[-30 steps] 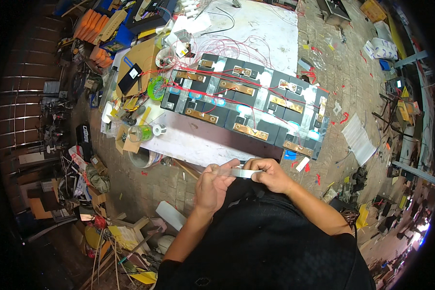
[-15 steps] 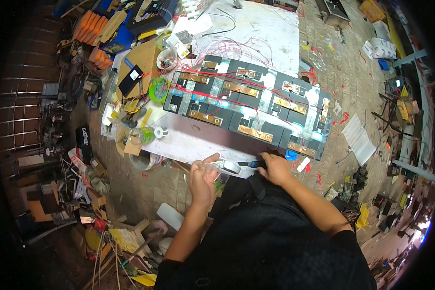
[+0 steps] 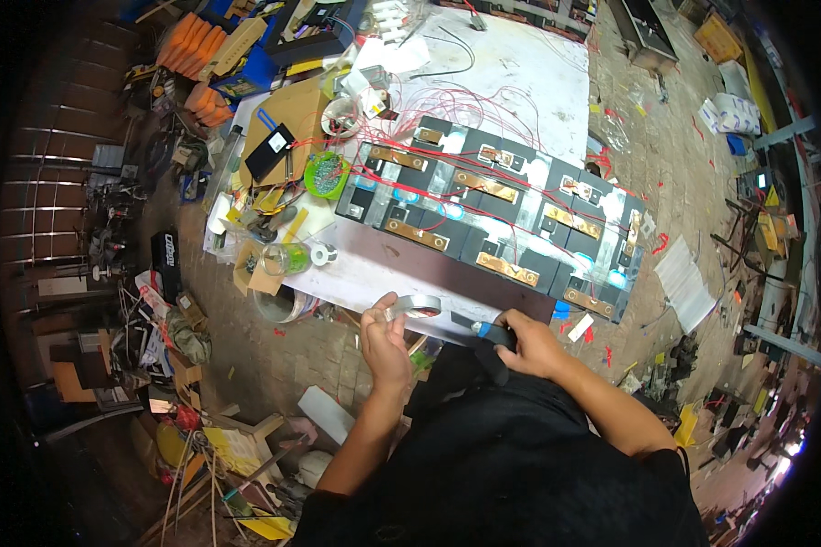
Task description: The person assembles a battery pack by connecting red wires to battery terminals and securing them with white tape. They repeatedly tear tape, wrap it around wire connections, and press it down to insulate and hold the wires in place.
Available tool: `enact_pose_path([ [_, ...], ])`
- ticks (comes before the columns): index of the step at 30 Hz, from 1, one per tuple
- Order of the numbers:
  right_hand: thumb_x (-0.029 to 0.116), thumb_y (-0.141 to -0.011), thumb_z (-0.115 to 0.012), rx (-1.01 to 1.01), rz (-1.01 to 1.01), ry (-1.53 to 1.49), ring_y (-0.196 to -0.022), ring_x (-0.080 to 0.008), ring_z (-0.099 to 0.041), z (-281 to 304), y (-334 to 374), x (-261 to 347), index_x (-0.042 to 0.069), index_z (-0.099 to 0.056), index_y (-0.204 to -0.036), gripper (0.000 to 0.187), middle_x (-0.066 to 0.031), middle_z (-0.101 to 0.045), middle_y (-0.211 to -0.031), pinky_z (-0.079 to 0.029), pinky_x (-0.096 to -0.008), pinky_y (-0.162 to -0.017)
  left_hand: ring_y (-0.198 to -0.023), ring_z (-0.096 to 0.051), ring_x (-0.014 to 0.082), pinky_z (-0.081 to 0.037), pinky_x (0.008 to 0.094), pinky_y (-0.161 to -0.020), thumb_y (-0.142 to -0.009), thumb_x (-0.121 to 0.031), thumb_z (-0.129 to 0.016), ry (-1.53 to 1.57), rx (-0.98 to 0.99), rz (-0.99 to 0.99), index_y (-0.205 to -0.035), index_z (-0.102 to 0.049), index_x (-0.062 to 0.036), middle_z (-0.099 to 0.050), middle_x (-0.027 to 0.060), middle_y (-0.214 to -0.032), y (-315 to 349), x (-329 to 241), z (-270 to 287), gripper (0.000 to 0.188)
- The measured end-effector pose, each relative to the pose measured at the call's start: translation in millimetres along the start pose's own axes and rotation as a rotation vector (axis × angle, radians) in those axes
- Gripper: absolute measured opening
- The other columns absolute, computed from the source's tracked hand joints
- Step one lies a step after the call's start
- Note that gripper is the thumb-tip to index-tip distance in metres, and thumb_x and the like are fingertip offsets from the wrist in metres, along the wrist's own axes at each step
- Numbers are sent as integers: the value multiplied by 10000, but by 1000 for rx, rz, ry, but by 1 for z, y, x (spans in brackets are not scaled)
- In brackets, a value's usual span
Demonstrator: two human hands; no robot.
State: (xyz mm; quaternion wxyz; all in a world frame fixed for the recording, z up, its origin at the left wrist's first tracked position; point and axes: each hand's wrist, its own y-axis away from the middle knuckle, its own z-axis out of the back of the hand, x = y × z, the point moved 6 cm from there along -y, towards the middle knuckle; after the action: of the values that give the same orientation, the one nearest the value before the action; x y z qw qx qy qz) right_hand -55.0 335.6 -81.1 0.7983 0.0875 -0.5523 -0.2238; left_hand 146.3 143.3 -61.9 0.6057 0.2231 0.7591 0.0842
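Note:
In front of my body, my left hand [image 3: 385, 342] pinches a roll of silvery tape [image 3: 418, 306] by its left side, fingers curled. My right hand [image 3: 527, 345] is closed round the handle of a blue and black knife [image 3: 491, 331]. Its dark blade points left toward the tape roll, with a small gap between them. Beyond both hands lies a block of black battery cells [image 3: 461, 244], joined by copper bars [image 3: 508, 269]. Clear tape strips and red wires [image 3: 397, 187] run across its top.
The battery block rests on a white-covered table [image 3: 360, 273]. To its left are a green bowl of small metal parts [image 3: 327, 173], a clear jar [image 3: 292, 259], a white spool [image 3: 322, 253] and a black box [image 3: 270, 153] on cardboard. Clutter covers the floor at both sides.
My right hand has drawn slightly back toward my body, showing more of the knife. The tape roll is turned more level in my left hand. The view has shifted a little.

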Motion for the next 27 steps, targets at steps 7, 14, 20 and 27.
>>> enact_pose_path([
  [7, 275, -879, -766, -39, 217, 135, -851, -446, -727, 5, -14, 75, 24, -620, -1223, 450, -232, -730, -996, -592, -506, -773, -1365, -528, 326, -419, 479, -1206, -1117, -193, -425, 95, -73, -37, -1227, -516, -5, -541, 225, -1488, -2, -3, -13, 236],
  [14, 260, -872, -777, -163, 215, 193, -831, -449, -723, -1, -28, 107, -3, -601, -1139, 414, -232, -719, -960, -581, -528, -744, -1367, -516, 328, -399, 477, -1227, -1105, -174, -411, 99, 3, -65, -1206, -503, -17, -530, 232, -1480, 4, -10, -32, 208],
  [20, 252, -875, -788, -237, 242, 153, -738, -453, -708, -1, -31, 120, 5, -589, -1133, 409, -225, -696, -820, -567, -537, -667, -1352, -530, 329, -400, 506, -1224, -1094, -165, -397, 69, -50, -83, -1207, -494, -27, -535, 230, -1465, 11, -11, -29, 203],
  [27, 254, -893, -781, -196, 180, 159, -714, -458, -714, -3, -28, 125, -1, -578, -1119, 397, -230, -697, -771, -578, -531, -668, -1373, -554, 373, -426, 545, -1229, -1062, -159, -393, 94, -41, -162, -1193, -477, 15, -572, 291, -1445, 10, -26, -19, 234],
])
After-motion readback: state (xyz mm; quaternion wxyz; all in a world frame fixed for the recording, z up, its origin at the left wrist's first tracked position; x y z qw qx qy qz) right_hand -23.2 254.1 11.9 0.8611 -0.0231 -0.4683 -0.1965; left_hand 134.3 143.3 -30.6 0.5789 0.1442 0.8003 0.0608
